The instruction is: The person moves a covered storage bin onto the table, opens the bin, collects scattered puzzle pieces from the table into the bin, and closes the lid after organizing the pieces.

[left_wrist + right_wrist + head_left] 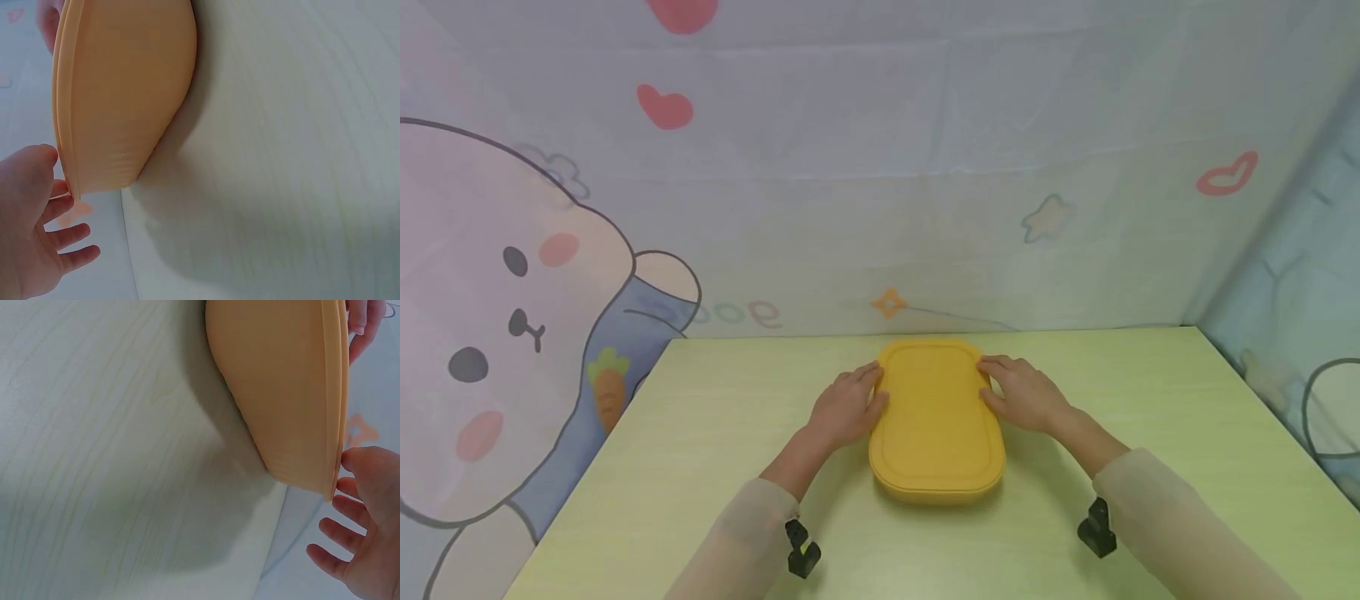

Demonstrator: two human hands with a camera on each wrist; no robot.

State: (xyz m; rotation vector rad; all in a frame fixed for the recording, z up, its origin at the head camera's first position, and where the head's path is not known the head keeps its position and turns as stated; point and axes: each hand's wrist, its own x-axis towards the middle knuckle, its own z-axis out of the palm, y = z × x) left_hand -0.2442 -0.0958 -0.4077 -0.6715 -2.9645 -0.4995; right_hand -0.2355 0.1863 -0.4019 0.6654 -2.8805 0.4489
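Note:
A yellow lidded container (936,417), oblong with rounded corners, sits on the table with its lid on. My left hand (844,406) is at its left side, fingertips and thumb touching the lid's rim. On the opposite side, my right hand (1024,393) touches the rim in the same way. Thumb and forefinger of the left hand (28,219) meet the lid edge near a corner in the left wrist view, the other fingers spread loose and fairly straight. The right wrist view shows the right hand (372,519) likewise, its lower fingers off the container's tapered wall.
The pale wood-grain table (722,467) runs back to a printed cloth backdrop (925,167) with hearts, a star and a cartoon animal. Another cloth (1300,317) hangs along the right edge. A small black device (802,550) sits at the left cuff, another (1098,529) at the right.

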